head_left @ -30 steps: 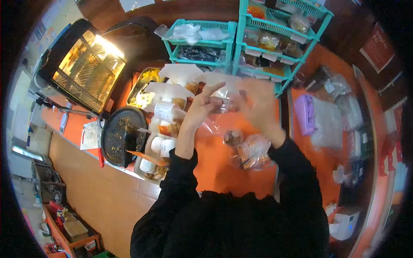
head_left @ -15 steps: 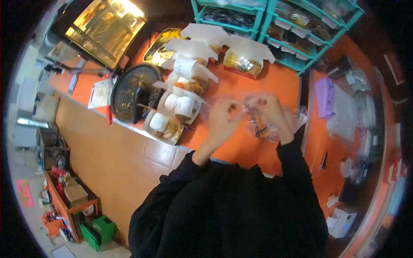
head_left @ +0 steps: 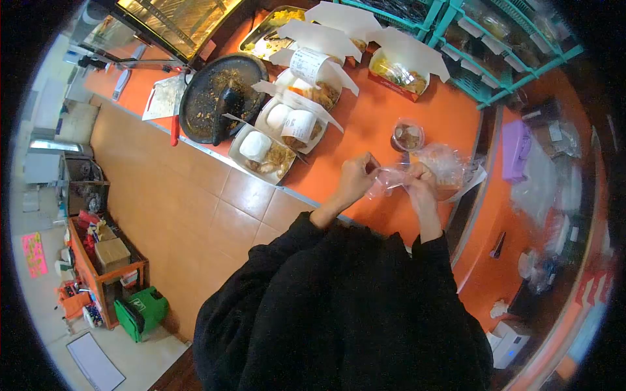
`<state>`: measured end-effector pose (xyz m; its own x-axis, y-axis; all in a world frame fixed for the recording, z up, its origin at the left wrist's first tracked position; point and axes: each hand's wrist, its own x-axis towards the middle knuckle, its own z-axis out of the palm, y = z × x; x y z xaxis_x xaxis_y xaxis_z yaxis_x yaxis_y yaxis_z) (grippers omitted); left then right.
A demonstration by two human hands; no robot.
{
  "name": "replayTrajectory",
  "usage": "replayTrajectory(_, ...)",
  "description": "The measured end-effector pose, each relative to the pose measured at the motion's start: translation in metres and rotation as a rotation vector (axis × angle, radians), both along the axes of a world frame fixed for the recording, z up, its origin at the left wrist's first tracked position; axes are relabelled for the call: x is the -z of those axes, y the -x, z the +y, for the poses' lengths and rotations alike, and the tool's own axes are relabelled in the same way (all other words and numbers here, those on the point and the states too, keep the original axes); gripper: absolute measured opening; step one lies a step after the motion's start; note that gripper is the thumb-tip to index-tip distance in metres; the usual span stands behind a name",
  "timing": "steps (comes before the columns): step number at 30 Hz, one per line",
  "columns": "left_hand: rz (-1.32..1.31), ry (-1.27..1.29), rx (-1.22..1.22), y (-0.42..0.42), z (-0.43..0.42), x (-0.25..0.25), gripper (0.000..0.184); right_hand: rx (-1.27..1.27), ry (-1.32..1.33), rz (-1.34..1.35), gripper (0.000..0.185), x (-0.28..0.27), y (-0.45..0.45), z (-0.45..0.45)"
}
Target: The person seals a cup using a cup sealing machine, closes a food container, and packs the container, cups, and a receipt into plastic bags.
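Both hands are over the near side of the orange counter, fingertips pinched on a thin clear plastic bag [head_left: 387, 178] stretched between them. My left hand [head_left: 355, 179] grips its left end and my right hand [head_left: 422, 184] the right end. Just beyond stands a small clear plastic cup [head_left: 407, 135] with dark contents, apart from both hands. Beside my right hand lies a heap of clear plastic bags [head_left: 442, 161]. Left of my left hand, open takeaway boxes [head_left: 264, 171] hold rice mounds and other food; a printed paper slip [head_left: 298, 125] lies on one.
A large dark stone mortar [head_left: 212, 107] with a pestle sits at the counter's left edge, near a red-handled knife [head_left: 175, 130]. Another open food box [head_left: 395, 91] stands at the back. Teal shelving racks [head_left: 486, 101] and a purple container [head_left: 515, 150] are to the right.
The view has shifted, and the boxes appear higher in it. My hands have drawn nearer my body, with the bag now plainly stretched between them. The cup now shows beyond them.
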<state>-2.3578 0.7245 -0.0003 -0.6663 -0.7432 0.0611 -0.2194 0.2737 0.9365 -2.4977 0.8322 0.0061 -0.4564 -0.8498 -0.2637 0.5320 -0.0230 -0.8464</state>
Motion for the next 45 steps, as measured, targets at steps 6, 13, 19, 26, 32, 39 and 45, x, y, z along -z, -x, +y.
replayTrajectory(6,0.296,-0.298,-0.058,0.013,0.014,0.011,0.004,0.018,-0.247,1.081,0.022,0.014,-0.001,-0.031)
replayTrajectory(13,0.397,-0.341,-0.057,0.004,0.012,0.006,0.019,0.132,-0.149,0.566,0.015,0.006,-0.003,-0.039)
replayTrajectory(19,0.112,0.126,0.132,0.007,-0.013,-0.001,0.020,-0.131,-0.332,0.881,0.014,0.008,-0.006,-0.035)
replayTrajectory(26,0.016,0.524,-0.083,0.028,-0.042,0.006,0.022,0.201,-0.309,1.273,0.015,-0.020,-0.020,-0.034)
replayTrajectory(32,0.444,-0.533,-0.261,0.045,-0.047,0.006,0.024,0.105,-0.448,1.260,0.028,-0.034,-0.025,-0.032)
replayTrajectory(39,0.343,-0.060,-0.228,0.045,-0.042,-0.012,0.018,0.071,-0.449,1.318,0.033,-0.037,-0.027,-0.027)
replayTrajectory(45,-0.010,0.325,0.229,0.032,-0.012,-0.002,0.010,0.292,-0.192,1.189,0.017,-0.045,-0.014,-0.038)
